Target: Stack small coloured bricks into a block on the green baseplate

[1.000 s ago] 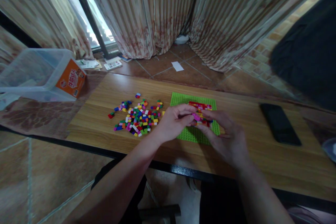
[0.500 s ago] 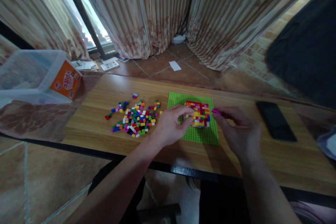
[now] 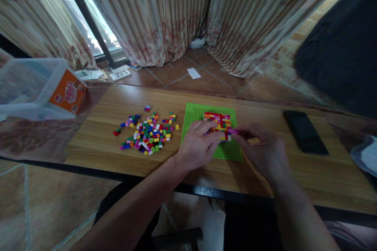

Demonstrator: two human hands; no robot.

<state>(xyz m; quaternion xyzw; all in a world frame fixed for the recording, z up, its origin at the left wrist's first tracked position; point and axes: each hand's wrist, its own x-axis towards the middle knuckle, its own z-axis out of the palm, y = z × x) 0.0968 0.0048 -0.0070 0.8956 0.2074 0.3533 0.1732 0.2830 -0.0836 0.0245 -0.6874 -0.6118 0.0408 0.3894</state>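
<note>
A rectangular structure of many coloured toy bricks point(image 3: 218, 117) stands on a green studded baseplate point(image 3: 191, 110). My left hand point(image 3: 198, 143) reaches over its left and near side, thumb and index finger apart, fingertips at the bricks. I see nothing clearly held in it, and the hand covers part of the structure. A small magenta brick point(image 3: 233, 131) is pinched between the thumb and fingers of my right hand point(image 3: 262, 145). That brick is at the right edge of the structure; whether it touches is too small to tell.
Loose bricks point(image 3: 151, 135) lie in a spread pile left of the baseplate. A black phone point(image 3: 305, 132) rests on the wooden table point(image 3: 97, 141) at the right. Beyond the left end stands a clear plastic bin point(image 3: 35, 104) with an orange label. Curtains point(image 3: 165, 19) hang behind.
My right hand has brought the magenta brick leftward to the structure's right edge. My left hand has shifted slightly over the structure's near side. The whole view has moved a little.
</note>
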